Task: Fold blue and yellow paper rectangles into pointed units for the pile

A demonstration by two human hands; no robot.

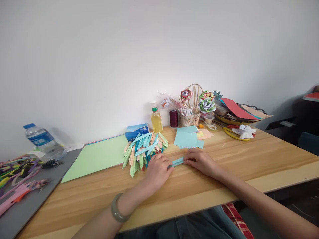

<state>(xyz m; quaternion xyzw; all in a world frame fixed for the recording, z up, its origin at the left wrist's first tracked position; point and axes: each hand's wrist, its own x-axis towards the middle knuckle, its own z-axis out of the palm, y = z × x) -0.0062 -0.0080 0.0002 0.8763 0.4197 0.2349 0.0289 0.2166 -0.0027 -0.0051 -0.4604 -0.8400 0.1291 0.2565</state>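
A narrow folded strip of light blue paper (177, 161) lies on the wooden table between my two hands. My left hand (159, 167) is closed on its left end, fingers bent down against the tabletop. At the other end, my right hand (198, 161) pinches the strip between thumb and fingers. Just beyond my left hand is a heap of folded paper pieces (136, 159) in green, blue, peach and a little red. Light blue paper sheets (186, 139) lie stacked past my right hand. My fingers cover both ends of the strip.
Behind the heap stand a tissue pack (136, 131), a bottle of yellow liquid (156, 119) and a dark red thread spool (173, 118). A basket of paper flowers (190, 119) is at the wall. Large green sheets (96, 159) lie left, near a tilted water bottle (45, 141).
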